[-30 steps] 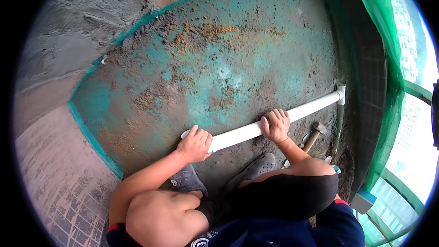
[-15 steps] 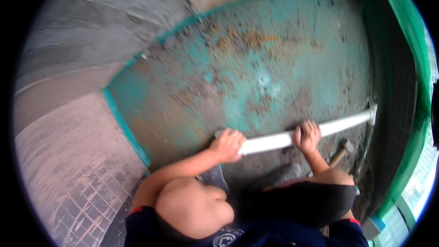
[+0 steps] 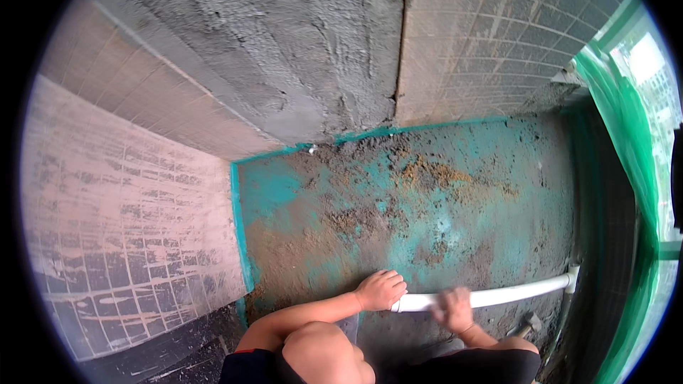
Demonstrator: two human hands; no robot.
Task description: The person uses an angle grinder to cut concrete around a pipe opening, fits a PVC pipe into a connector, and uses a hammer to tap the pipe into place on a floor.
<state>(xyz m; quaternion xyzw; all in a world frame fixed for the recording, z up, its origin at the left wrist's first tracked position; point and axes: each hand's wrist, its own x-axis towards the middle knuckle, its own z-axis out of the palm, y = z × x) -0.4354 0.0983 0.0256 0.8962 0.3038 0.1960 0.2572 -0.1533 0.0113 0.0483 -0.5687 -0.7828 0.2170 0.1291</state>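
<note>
A white plastic pipe [image 3: 516,294] lies low across the floor, running from my left hand to a white tee-like fitting [image 3: 573,279] at its right end. My left hand [image 3: 381,290] is closed around the pipe's left end, with its fingers curled over the top. What sits under that palm is hidden. Farther right along the pipe, my right hand [image 3: 454,310] lies over it, its fingers smeared by motion, so I cannot tell whether they grip. A hammer [image 3: 528,325] rests on the floor to the right of my right forearm.
Loose dirt and sandy rubble [image 3: 434,171] cover the green-coated floor. A half-tiled wall [image 3: 142,235] stands left and a rough cement wall [image 3: 306,43] ahead. Green sheeting [image 3: 626,149] hangs at the right. A thinner pipe [image 3: 560,323] runs below the fitting. My knees are close behind my hands.
The view has tilted up, so the pipe and hands sit lower in it. My right hand has shifted left along the pipe, nearer my left hand, which stays at the pipe's end.
</note>
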